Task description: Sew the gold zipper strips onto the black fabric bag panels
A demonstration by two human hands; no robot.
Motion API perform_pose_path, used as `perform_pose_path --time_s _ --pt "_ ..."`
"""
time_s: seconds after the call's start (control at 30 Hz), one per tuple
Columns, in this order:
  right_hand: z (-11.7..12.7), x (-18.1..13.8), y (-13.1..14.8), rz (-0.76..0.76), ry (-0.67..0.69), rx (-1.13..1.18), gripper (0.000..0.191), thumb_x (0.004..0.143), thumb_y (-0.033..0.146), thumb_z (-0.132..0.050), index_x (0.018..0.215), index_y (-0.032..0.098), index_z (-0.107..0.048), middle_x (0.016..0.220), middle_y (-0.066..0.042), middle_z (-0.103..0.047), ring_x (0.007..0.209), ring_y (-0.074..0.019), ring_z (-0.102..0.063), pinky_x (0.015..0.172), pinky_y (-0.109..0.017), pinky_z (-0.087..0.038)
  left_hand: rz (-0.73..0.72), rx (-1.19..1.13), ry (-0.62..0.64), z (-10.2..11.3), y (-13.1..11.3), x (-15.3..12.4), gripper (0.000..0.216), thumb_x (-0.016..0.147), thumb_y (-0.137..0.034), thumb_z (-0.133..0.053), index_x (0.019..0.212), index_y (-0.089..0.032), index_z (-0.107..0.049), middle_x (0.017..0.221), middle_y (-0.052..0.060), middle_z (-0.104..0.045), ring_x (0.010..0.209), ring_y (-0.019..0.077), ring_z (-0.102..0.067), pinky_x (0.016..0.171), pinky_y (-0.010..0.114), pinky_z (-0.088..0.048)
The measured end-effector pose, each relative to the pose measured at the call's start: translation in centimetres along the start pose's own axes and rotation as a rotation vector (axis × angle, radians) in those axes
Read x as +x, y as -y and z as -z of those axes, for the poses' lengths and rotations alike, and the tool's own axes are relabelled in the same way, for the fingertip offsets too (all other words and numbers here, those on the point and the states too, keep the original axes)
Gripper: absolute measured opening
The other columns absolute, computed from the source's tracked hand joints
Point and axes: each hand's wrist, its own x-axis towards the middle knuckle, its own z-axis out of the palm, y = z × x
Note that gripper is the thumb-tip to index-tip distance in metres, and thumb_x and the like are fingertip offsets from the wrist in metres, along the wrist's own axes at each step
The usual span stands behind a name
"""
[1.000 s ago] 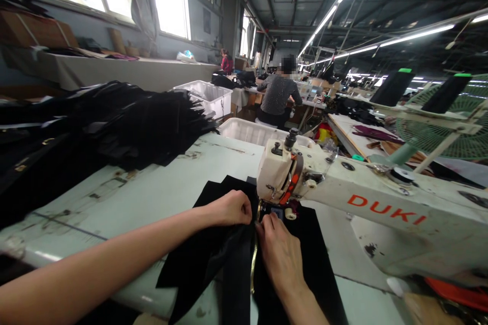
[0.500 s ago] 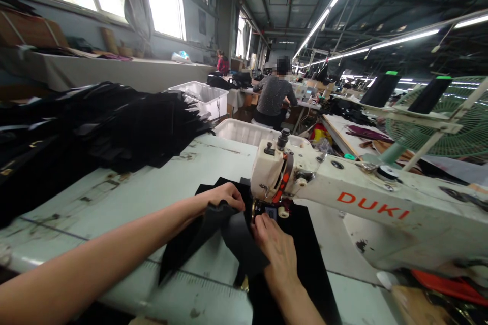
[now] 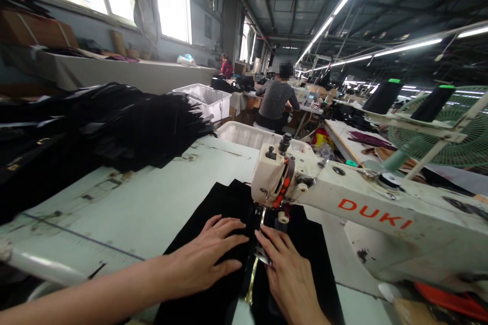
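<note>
A flat, matte black fabric panel with stepped edges (image 3: 217,203) lies on the pale green, worn tabletop (image 3: 179,183), its far middle portion under the head of the sewing machine. A gold-toned metal zipper strip (image 3: 251,279) runs lengthwise along its middle, from the needle area toward the near edge.

The left hand (image 3: 213,249) rests on the panel left of the zipper strip, palm down, fingers spread, grasping nothing visible. The right hand (image 3: 290,269) lies on the panel right of the strip, fingers curved and pointing toward the needle area. A small, silvery metal object (image 3: 263,256) shows beneath its fingers; whether the hand grips it cannot be determined.

The off-white sewing machine with orange "DUKI" lettering (image 3: 328,188) extends from the panel to the right. A large, layered pile of black fabric pieces (image 3: 125,127) occupies the left of the tabletop. A white plastic bin (image 3: 263,137) stands just beyond the table's far edge.

Two black thread cones with green tops (image 3: 382,97) stand on a rack at right, in front of a green-caged fan (image 3: 468,127). Farther off, a person in a speckled grey top (image 3: 278,99) sits at another workstation.
</note>
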Motion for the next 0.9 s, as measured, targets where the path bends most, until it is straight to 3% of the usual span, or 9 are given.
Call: perform_pose_path --time_s 0.13,0.2,0.3,0.43,0.53,0.6,0.7,0.8,0.9 --pt "-0.3 -0.4 -0.3 -0.039 0.021 0.086 0.062 0.076 -0.002 -0.049 0.126 0.033 -0.060 0.133 0.005 -0.060 0.123 -0.0173 -0.056 0.086 -0.028 -0.058 0.198 0.200 -0.392 0.7 3.2 -2.6 0.036 0.093 -0.039 -0.048 0.121 -0.022 -0.061 0.143 0.011 -0.048 0.133 0.0332 -0.041 0.111 0.052 -0.033" --pt "-0.2 -0.4 -0.3 -0.083 -0.002 0.179 0.052 0.080 0.001 -0.048 0.119 0.032 -0.063 0.128 0.004 -0.063 0.117 -0.0142 -0.060 0.089 -0.026 -0.056 0.309 0.247 -0.490 1.1 4.6 -3.8 0.041 0.089 -0.044 -0.050 0.117 -0.015 -0.059 0.141 0.018 -0.047 0.131 0.0367 -0.043 0.108 0.055 -0.036" --pt "0.2 -0.3 0.1 -0.072 -0.007 0.252 0.052 0.080 0.003 -0.050 0.120 0.034 -0.062 0.125 0.003 -0.063 0.113 -0.0123 -0.061 0.087 -0.023 -0.055 0.352 0.089 -0.411 1.3 4.6 -4.7 0.041 0.075 -0.048 -0.067 0.103 -0.017 -0.062 0.136 0.018 -0.050 0.128 0.0376 -0.044 0.109 0.055 -0.034" --pt "0.8 0.5 0.9 -0.017 0.035 0.267 0.062 0.075 0.004 -0.054 0.122 0.043 -0.060 0.122 0.003 -0.060 0.105 -0.0150 -0.061 0.072 -0.022 -0.054 0.409 -0.560 -0.270 1.7 2.1 -3.8 0.028 0.065 -0.041 -0.076 0.076 -0.018 -0.064 0.109 0.011 -0.065 0.114 0.0345 -0.054 0.106 0.048 -0.038" --pt "0.6 1.4 1.1 -0.076 0.006 0.480 0.031 0.079 0.014 -0.059 0.096 0.036 -0.073 0.107 0.001 -0.064 0.094 -0.0164 -0.062 0.073 -0.025 -0.050 0.464 -0.842 -0.226 1.9 0.8 -2.5 0.030 0.077 -0.046 -0.062 0.084 -0.017 -0.064 0.097 0.010 -0.070 0.101 0.0309 -0.065 0.090 0.043 -0.053" --pt "0.3 1.9 0.8 -0.140 -0.034 0.611 0.018 0.083 0.023 -0.058 0.086 0.029 -0.075 0.095 -0.001 -0.067 0.090 -0.0176 -0.063 0.078 -0.027 -0.050 0.458 -1.018 -0.248 1.4 0.3 -1.9 0.035 0.086 -0.046 -0.047 0.099 -0.017 -0.061 0.111 0.012 -0.069 0.106 0.0283 -0.065 0.088 0.040 -0.055" --pt "0.0 2.2 0.1 -0.226 -0.074 0.709 0.027 0.087 0.039 -0.054 0.085 0.021 -0.074 0.083 -0.004 -0.070 0.081 -0.0204 -0.066 0.072 -0.028 -0.051 0.410 -1.243 -0.279 -0.4 -0.4 -1.6 0.034 0.084 -0.040 -0.047 0.106 -0.015 -0.056 0.127 0.015 -0.062 0.118 0.0268 -0.061 0.098 0.037 -0.051" --pt "0.2 2.1 -0.3 -0.270 -0.082 0.801 0.038 0.084 0.054 -0.058 0.077 0.019 -0.072 0.077 -0.005 -0.070 0.076 -0.0224 -0.067 0.068 -0.028 -0.052 0.394 -1.398 -0.201 -2.2 -1.3 -1.2 0.033 0.074 -0.029 -0.066 0.101 -0.010 -0.059 0.118 0.019 -0.066 0.112 0.0314 -0.065 0.103 0.040 -0.047" --pt "0.2 2.0 -0.4 -0.304 -0.081 0.879 0.042 0.080 0.058 -0.061 0.075 0.017 -0.071 0.074 -0.006 -0.071 0.075 -0.0235 -0.068 0.068 -0.029 -0.053 0.416 -1.495 -0.084 -3.0 -1.8 -0.1 0.033 0.072 -0.026 -0.075 0.096 -0.008 -0.061 0.101 0.017 -0.070 0.098 0.0340 -0.070 0.098 0.046 -0.051"
